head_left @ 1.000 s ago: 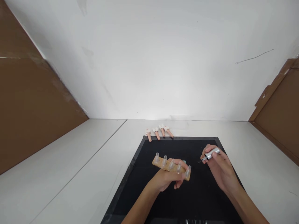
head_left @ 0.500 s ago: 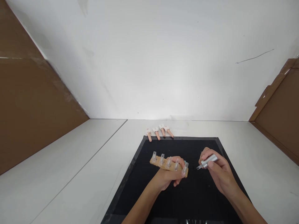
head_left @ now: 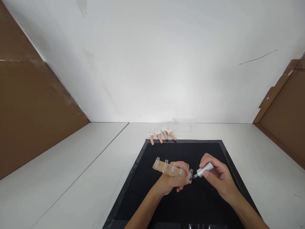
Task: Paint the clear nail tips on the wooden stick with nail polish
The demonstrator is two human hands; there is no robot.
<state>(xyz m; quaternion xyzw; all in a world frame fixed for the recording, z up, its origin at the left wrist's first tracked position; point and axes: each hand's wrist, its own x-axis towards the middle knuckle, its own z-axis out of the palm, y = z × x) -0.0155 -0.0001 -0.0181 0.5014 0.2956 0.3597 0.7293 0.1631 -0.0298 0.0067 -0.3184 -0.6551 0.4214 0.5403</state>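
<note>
A tan strip [head_left: 160,166] bearing a row of several clear false nail tips [head_left: 165,166] is held at its right part by my left hand [head_left: 171,181], thumb in front and fingers behind. Between the thumb and fingers of my right hand [head_left: 220,179] is a nail polish brush [head_left: 205,169] with a silver cap handle. Its dark bristle end points left and reaches the base of the rightmost nail tip [head_left: 190,173], beside my left thumb. Whether the bristles touch the tip cannot be made out.
A black mat [head_left: 190,210] with taped edges lies under both hands on the white table [head_left: 114,171]. Several small white pieces with pink stems [head_left: 159,136] lie along its far edge. Brown cardboard panels [head_left: 35,105] stand left and right, a white wall [head_left: 166,63] behind.
My right hand has moved left and slightly down, bringing the brush from open air to the rightmost nail tip. My left hand and the strip have shifted slightly left.
</note>
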